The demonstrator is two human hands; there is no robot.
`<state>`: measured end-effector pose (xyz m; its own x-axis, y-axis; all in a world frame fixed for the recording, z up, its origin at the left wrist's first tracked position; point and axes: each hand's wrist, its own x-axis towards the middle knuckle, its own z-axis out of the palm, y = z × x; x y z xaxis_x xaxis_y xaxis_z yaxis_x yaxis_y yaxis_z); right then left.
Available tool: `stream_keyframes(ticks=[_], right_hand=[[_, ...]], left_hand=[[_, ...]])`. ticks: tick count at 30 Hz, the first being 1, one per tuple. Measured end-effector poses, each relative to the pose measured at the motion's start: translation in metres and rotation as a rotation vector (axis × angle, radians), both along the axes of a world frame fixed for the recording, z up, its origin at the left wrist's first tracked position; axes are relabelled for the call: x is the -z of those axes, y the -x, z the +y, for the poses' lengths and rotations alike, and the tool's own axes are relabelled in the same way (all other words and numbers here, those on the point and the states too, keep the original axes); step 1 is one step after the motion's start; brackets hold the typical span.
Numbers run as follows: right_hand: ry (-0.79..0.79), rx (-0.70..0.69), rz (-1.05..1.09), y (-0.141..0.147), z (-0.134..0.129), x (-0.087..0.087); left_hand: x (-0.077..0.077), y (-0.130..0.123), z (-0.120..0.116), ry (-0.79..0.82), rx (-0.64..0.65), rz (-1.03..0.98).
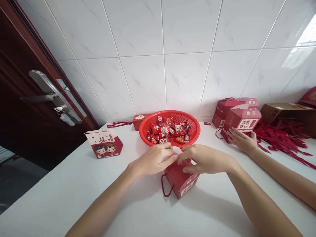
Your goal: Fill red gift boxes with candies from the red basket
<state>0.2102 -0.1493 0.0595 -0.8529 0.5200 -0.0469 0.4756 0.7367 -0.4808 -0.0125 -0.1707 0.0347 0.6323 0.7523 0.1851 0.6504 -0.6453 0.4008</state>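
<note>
A small red gift box [181, 177] with a red cord handle stands on the white table in front of me. My left hand [156, 158] is on the left of its top, with fingers bent and pressed together at the flaps. From the right, my right hand [201, 158] curls its fingers over the same top. Both hands meet at the upper edge, where a pale round piece [176, 150] shows; the fingers partly hide the closure. Just behind the hands sits a red plastic basket [195, 123] with wrapped sweets [170, 129] in it.
At the left stands an open red and white box [106, 144]. A small red box [139, 121] touches the basket. Another person's hand [240, 140] rests against a red box [243, 118] at the right, near red ribbons [283, 136] and a cardboard box [274, 110].
</note>
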Motion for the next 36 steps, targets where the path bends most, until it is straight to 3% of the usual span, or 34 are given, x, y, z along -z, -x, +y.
stream_keyframes(ticks=[10,16,24,36], right_hand=[[-0.025,0.144,-0.020,-0.011,-0.012,-0.005],[-0.118,0.320,-0.209,-0.020,-0.006,-0.003],[-0.048,0.330,-0.318,-0.018,-0.005,-0.002],[0.065,0.294,-0.365,-0.021,-0.005,0.001]], left_hand=[[-0.001,-0.003,-0.006,-0.026,-0.036,0.044],[-0.003,-0.001,-0.008,0.007,-0.050,0.029],[-0.015,0.020,-0.011,0.321,-0.010,0.093],[-0.026,0.018,-0.034,0.339,-0.031,0.238]])
